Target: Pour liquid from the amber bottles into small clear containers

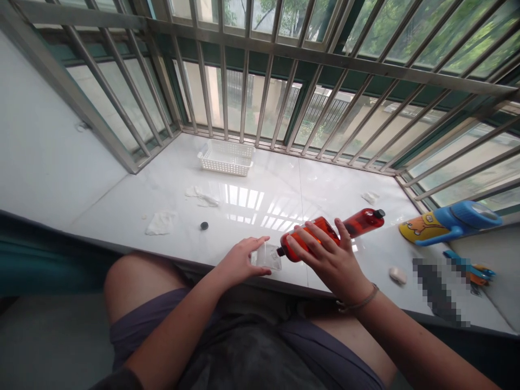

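My left hand (240,261) is wrapped round a small clear cup (268,257) at the front edge of the white windowsill. In my right hand (325,252) is an orange-red bottle (290,248), tipped so that its dark neck points down at the cup's mouth. Whether liquid is flowing I cannot tell. Just beyond that hand lies a second red bottle (368,221) with a black cap on, partly hidden behind my fingers. A loose black cap (203,226) rests on the sill left of the cup.
Toward the window bars stands a white perforated basket (224,167). Crumpled tissues (160,222) lie on the left. At the right are a blue and yellow water bottle (450,222), a small pale lump (397,275), a blurred-out dark item (439,292) and a blue-orange tool (471,269).
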`<state>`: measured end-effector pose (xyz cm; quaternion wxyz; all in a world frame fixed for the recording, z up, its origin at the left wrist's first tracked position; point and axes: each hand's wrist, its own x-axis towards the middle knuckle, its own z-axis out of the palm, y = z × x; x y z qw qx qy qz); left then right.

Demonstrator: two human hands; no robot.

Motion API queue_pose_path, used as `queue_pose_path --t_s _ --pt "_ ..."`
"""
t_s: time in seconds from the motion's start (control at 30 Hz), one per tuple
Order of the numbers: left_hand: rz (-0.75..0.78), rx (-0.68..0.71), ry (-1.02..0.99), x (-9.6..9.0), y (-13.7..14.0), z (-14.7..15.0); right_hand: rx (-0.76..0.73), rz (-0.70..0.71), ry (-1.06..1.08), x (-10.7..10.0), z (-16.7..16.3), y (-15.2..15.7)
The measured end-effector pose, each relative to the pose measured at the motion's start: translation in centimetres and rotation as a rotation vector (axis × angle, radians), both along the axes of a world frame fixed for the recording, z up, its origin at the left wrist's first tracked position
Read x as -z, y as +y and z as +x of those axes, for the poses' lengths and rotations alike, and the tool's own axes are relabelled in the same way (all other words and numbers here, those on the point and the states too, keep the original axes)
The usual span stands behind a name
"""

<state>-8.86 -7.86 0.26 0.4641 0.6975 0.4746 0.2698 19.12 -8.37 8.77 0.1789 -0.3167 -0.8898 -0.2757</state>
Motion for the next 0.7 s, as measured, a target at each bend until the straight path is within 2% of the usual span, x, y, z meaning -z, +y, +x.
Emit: queue_pose_path --t_s 0.47,0.7 --pt "-0.007 -0.012 -0.035 0.36 -0.07 -0.13 -0.058 0.009 -0.031 0.19 -0.51 0.60" --pt "0.000 -0.012 -0.005 0.72 -0.05 -0.29 -0.037 -0.082 -0.037 0.73 0.17 0.94"
